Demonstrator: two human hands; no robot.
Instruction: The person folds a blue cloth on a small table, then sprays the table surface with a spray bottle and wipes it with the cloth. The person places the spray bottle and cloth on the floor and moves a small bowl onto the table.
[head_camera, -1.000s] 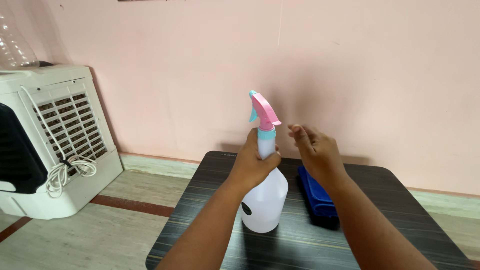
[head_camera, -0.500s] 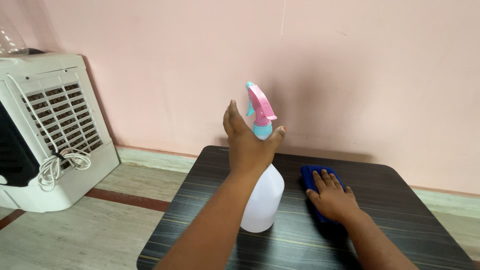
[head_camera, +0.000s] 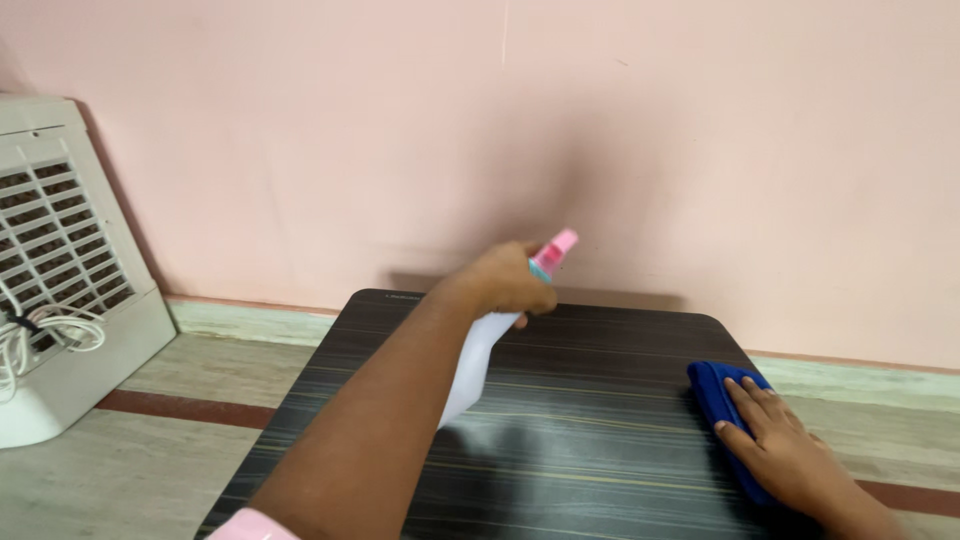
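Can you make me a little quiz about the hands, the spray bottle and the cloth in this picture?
1. True or false: the spray bottle is standing upright on the table.
2. Which hand rests on the blue cloth? A) left hand B) right hand C) neither
3. Fill in: the bottle's spray head is mostly ____ in colour.

Key
1. False. The left hand holds it lifted and tilted, head toward the pink wall.
2. B. The right hand lies flat on the cloth near the table's right edge.
3. Pink, with a bit of light blue at the neck.
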